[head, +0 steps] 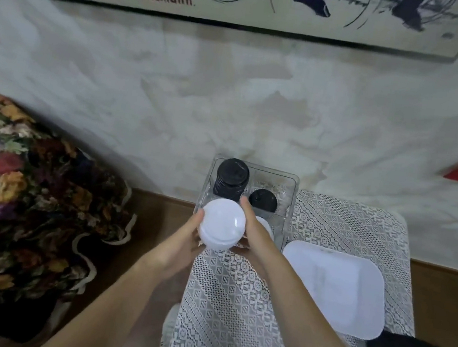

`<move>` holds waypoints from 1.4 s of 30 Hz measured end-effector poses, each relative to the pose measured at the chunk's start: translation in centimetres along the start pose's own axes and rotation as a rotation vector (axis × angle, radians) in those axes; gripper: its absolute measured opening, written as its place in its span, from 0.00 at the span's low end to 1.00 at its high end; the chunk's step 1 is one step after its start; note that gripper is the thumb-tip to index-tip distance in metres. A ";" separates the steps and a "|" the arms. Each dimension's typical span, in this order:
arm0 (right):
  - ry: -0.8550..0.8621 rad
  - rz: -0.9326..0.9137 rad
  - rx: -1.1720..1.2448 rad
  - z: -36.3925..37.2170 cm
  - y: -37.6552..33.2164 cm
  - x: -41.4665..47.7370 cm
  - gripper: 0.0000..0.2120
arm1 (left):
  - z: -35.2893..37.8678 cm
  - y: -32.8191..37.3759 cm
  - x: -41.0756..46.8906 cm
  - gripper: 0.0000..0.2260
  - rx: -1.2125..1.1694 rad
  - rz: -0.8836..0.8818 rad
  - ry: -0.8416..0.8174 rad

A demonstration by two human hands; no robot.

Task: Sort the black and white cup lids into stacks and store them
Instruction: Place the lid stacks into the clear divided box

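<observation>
1. Left hand and right hand clamp the white lid stack from both sides, above the near-left corner of the clear bin.
2. Lower it level; avoid nudging the black stack behind.

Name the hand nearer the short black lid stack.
Right. The right hand is beside the short black lid stack; the left hand, across the white stack, is farther.

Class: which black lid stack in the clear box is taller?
The left black stack: it reaches the rim of the box, while the right black stack sits low inside.
</observation>
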State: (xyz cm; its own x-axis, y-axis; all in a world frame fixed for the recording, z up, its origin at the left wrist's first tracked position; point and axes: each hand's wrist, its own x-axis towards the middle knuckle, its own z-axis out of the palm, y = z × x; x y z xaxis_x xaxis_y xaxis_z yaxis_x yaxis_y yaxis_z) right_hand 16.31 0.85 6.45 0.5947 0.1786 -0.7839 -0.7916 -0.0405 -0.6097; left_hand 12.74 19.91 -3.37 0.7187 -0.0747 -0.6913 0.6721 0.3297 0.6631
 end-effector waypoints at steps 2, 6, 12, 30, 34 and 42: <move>0.008 -0.013 0.030 0.4 -0.3 0.3 0.30 | 1.9 2.9 -2.3 0.36 0.104 0.027 -0.045; 0.051 -0.007 0.074 0.9 -0.6 0.7 0.39 | 2.8 5.0 -4.1 0.39 0.145 0.063 -0.129; 0.057 0.018 0.049 1.9 -1.6 0.7 0.40 | 2.1 5.4 -3.4 0.43 0.100 0.058 -0.127; 0.382 -0.152 -0.338 2.1 -0.9 3.5 0.30 | 4.4 4.5 -1.0 0.26 0.099 0.137 0.154; 0.271 -0.070 -0.184 1.9 -0.5 3.8 0.37 | 4.7 4.2 -0.7 0.31 0.160 0.155 0.187; 0.152 -0.256 -0.276 1.4 0.3 4.3 0.15 | 5.3 3.8 0.0 0.28 0.130 0.119 0.331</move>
State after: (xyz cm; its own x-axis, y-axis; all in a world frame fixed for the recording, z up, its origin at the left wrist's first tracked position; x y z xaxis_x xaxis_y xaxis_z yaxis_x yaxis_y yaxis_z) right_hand 18.39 2.96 3.06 0.7981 0.0710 -0.5984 -0.5600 -0.2791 -0.7800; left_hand 16.22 16.24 0.71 0.7109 0.2725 -0.6484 0.6193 0.1943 0.7607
